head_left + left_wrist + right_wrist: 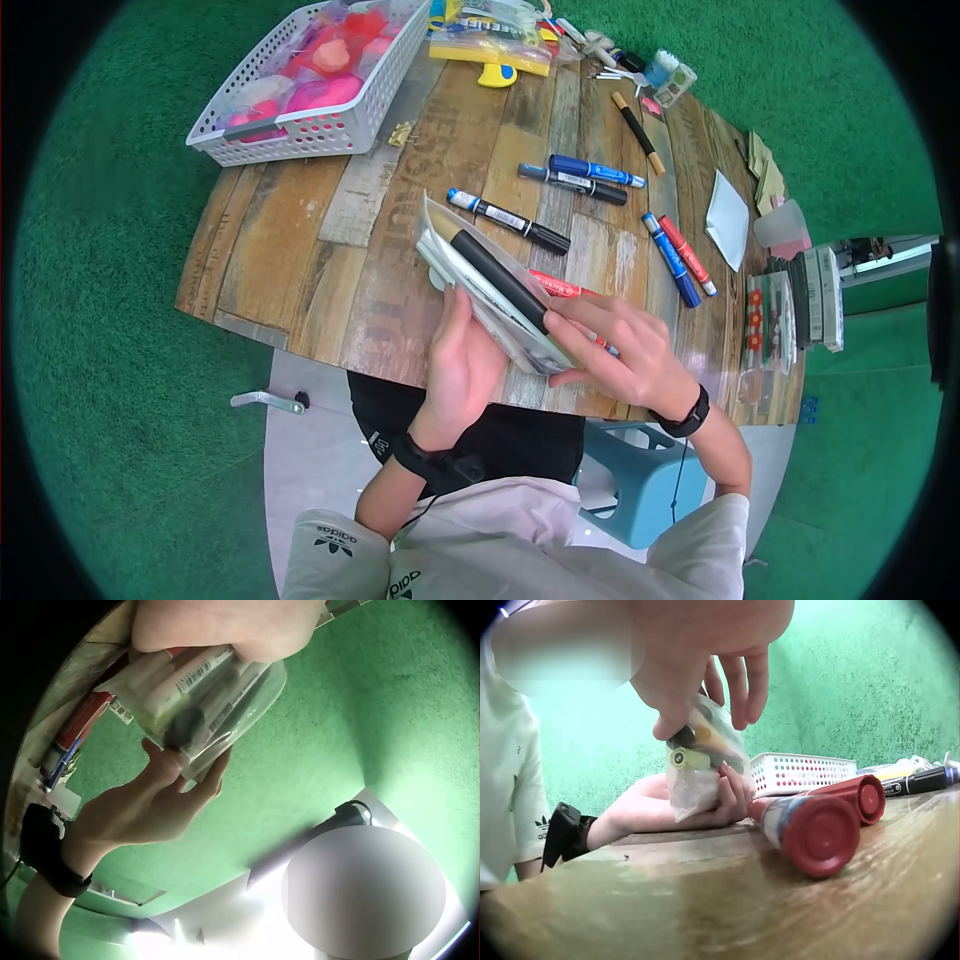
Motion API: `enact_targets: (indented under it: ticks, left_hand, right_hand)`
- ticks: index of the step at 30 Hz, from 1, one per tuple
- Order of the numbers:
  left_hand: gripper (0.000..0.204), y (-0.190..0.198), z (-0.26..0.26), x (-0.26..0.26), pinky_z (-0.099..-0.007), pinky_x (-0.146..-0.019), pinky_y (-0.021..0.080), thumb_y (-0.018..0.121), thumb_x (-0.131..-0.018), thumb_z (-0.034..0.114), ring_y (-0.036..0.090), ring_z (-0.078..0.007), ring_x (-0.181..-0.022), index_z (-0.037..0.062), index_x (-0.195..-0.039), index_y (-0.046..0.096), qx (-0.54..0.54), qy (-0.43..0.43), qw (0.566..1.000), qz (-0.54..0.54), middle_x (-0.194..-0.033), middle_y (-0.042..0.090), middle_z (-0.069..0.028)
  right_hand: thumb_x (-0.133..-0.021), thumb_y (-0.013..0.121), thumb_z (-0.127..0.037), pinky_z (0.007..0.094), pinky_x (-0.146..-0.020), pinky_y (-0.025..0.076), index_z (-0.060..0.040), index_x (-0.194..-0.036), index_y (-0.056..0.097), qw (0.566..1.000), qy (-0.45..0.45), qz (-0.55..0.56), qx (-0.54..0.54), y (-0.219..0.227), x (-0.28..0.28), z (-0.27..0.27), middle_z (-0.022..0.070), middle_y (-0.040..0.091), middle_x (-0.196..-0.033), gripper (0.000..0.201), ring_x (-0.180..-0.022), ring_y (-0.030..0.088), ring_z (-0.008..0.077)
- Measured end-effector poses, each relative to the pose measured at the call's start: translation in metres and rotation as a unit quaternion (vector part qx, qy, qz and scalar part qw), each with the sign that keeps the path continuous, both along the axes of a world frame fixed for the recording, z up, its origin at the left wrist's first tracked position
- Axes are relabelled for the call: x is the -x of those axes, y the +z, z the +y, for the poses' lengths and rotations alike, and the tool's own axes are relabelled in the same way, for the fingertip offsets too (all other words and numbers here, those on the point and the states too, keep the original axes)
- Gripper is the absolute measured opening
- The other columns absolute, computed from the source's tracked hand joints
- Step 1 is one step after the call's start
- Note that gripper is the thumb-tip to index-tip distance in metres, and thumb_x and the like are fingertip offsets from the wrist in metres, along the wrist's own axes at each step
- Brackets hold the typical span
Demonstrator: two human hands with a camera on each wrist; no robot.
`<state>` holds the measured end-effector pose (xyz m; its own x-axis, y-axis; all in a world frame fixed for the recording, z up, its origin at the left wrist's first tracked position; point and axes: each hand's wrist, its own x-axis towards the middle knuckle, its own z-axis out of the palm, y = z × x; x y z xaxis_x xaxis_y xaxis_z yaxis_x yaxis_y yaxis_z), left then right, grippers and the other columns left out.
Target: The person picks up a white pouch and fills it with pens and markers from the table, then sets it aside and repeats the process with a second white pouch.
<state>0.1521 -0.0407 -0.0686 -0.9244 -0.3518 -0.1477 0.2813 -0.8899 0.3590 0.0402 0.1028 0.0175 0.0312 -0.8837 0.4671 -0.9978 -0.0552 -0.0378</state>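
Note:
A clear plastic pouch (515, 345) with several pens in it is held slantwise over the near table edge. A thick black-barrelled pen with a tan end (497, 278) lies along its upper side. My left hand (465, 350) holds the pouch from below, its fingers curled against the side in the right wrist view. My right hand (625, 350) pinches the pouch's near end, thumb and fingers on opposite sides, one fingertip at the pen's black end. A pale yellow pen end (692, 759) shows through the plastic. A red marker (555, 285) lies partly hidden behind the pouch.
A white basket (350, 135) of pink and red items stands far left. Black (515, 222) and blue markers (597, 170) lie mid-table; a blue (672, 260) and a red one (688, 255) are farther right. Packed pouches (770, 320) sit at the right edge.

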Motion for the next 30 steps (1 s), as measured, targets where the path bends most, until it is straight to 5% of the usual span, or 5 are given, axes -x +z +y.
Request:
enact_targets:
  ticks: [3,12,16,25,30]
  left_hand:
    - [0.048,0.001,0.000,0.000,-0.0423,-0.111,0.030,0.034,-0.104,0.039,0.044,-0.0215,-0.130,0.0099,-0.142,0.038,0.014,-0.004,1.000,-0.006,-0.140,0.048,-0.0080]
    - [0.045,-0.004,-0.001,0.000,-0.0440,-0.111,0.030,0.035,-0.105,0.034,0.040,-0.0206,-0.132,0.0139,-0.145,0.030,0.012,-0.013,1.000,0.008,-0.141,0.043,-0.0071]
    - [0.046,-0.004,-0.002,0.000,-0.0444,-0.111,0.030,0.036,-0.105,0.033,0.040,-0.0208,-0.133,0.0145,-0.146,0.028,0.011,-0.015,1.000,0.013,-0.141,0.042,-0.0069]
    - [0.048,-0.006,-0.002,0.000,-0.0445,-0.112,0.029,0.037,-0.104,0.033,0.039,-0.0211,-0.134,0.0147,-0.148,0.027,0.002,-0.030,1.000,0.009,-0.144,0.041,-0.0070]
    - [0.047,-0.004,-0.003,0.001,-0.0445,-0.112,0.028,0.035,-0.105,0.035,0.040,-0.0212,-0.133,0.0124,-0.145,0.031,0.010,-0.027,0.999,0.015,-0.141,0.043,-0.0081]
  right_hand:
    - [-0.063,0.074,-0.028,0.0352,-0.080,0.055,0.0000,-0.123,0.058,0.994,-0.001,-0.108,-0.024,-0.003,0.000,-0.003,0.0120,0.057,-0.124,0.068,-0.103,0.061,0.0277]
    - [-0.065,0.072,-0.041,0.0395,-0.084,0.053,0.0005,-0.128,0.056,0.997,-0.014,-0.008,-0.082,0.008,0.008,-0.002,0.0154,0.054,-0.123,0.077,-0.107,0.057,0.0330]
    - [-0.061,0.071,-0.035,0.0360,-0.081,0.055,0.0015,-0.124,0.057,0.998,-0.018,-0.039,-0.049,0.001,0.005,-0.001,0.0122,0.054,-0.129,0.075,-0.108,0.058,0.0292]
    - [-0.061,0.084,-0.029,0.0360,-0.068,0.056,-0.0024,-0.112,0.065,0.994,0.048,-0.050,0.088,-0.016,0.004,0.006,0.0172,0.059,-0.110,0.060,-0.085,0.066,0.0310]
    - [-0.063,0.078,-0.019,0.0299,-0.065,0.056,-0.0022,-0.108,0.068,0.995,0.015,-0.032,0.097,-0.013,0.002,0.004,0.0096,0.064,-0.102,0.049,-0.083,0.065,0.0227]
